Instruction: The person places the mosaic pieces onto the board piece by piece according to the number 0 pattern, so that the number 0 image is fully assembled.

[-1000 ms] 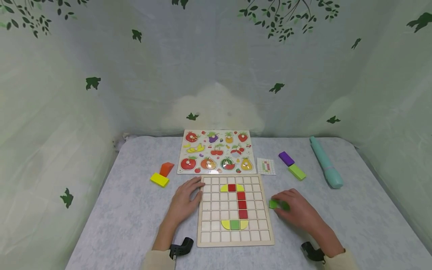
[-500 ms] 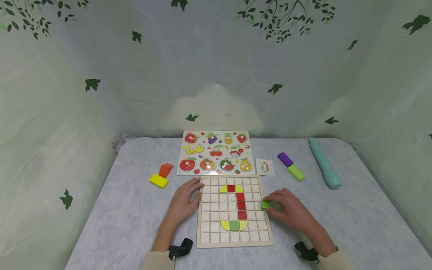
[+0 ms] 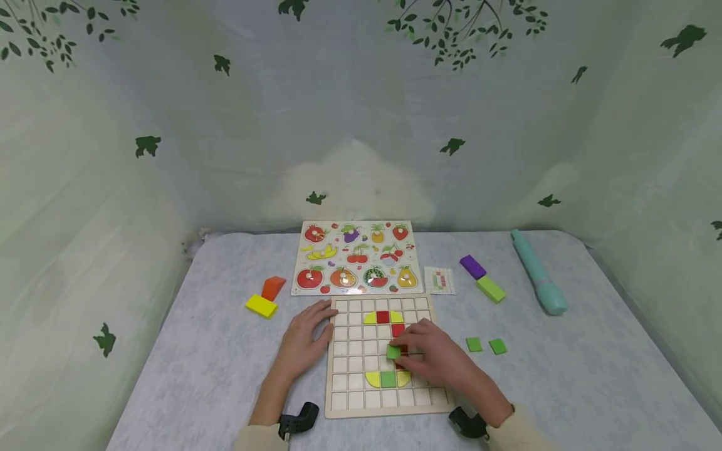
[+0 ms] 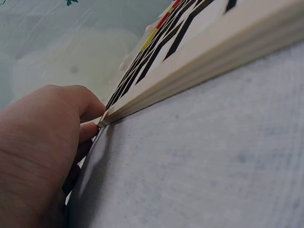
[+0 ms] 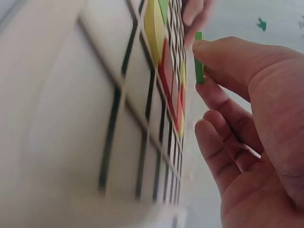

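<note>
My right hand (image 3: 431,354) pinches a green square tile (image 3: 393,352) between thumb and fingertips over the wooden grid board (image 3: 350,413). In the right wrist view the tile (image 5: 199,58) stands edge-on, apart from the board surface. Set in the grid are yellow rounded pieces (image 3: 373,379), red squares (image 3: 383,317) and a green square (image 3: 388,379); the right hand partly hides the red column. My left hand (image 3: 301,341) rests at the board's left edge, thumb and fingertips touching its side near the upper corner, as the left wrist view shows the hand (image 4: 42,137) too.
Two green tiles (image 3: 474,344) lie right of the board. Behind it are a fruit picture board (image 3: 333,266) and a small pattern card (image 3: 439,280). Purple (image 3: 472,267) and light green blocks (image 3: 491,289), and a teal bottle-like object (image 3: 539,274), lie right; orange (image 3: 273,288) and yellow blocks (image 3: 261,306) left.
My right hand has carried the green tile leftward from beside the board to over its middle, uncovering two green tiles on the table. My left hand stays at the board's edge.
</note>
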Motion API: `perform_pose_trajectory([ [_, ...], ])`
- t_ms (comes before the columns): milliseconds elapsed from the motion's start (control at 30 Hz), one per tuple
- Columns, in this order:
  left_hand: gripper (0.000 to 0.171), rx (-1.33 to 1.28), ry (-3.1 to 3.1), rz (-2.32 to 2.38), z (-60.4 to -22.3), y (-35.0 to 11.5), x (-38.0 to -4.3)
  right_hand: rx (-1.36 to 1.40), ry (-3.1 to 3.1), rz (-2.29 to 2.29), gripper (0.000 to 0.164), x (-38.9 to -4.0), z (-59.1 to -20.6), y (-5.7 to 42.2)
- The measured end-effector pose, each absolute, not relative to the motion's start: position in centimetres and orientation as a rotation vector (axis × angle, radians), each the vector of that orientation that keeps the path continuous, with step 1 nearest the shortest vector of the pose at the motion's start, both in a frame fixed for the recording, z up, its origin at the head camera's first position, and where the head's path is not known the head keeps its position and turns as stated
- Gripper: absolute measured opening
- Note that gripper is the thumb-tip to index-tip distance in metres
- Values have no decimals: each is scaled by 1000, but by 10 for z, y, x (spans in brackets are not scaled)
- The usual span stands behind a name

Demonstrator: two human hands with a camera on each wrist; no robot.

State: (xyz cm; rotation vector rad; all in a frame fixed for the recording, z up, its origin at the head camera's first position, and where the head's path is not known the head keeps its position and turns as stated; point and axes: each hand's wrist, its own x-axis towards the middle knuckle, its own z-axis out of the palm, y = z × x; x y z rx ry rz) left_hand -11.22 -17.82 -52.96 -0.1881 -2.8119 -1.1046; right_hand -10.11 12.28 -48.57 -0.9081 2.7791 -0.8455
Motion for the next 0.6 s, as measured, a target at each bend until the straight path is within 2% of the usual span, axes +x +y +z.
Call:
perform_pose_trajectory([
  [200, 32, -209, -2804, -1093, -532, -179, -113, -1061, 2722, -813, 19, -101, -491, 103],
  [600, 33, -194, -2823, -1099, -533, -178, -113, -1134, 2684, -771, 15, -101, -498, 89],
])
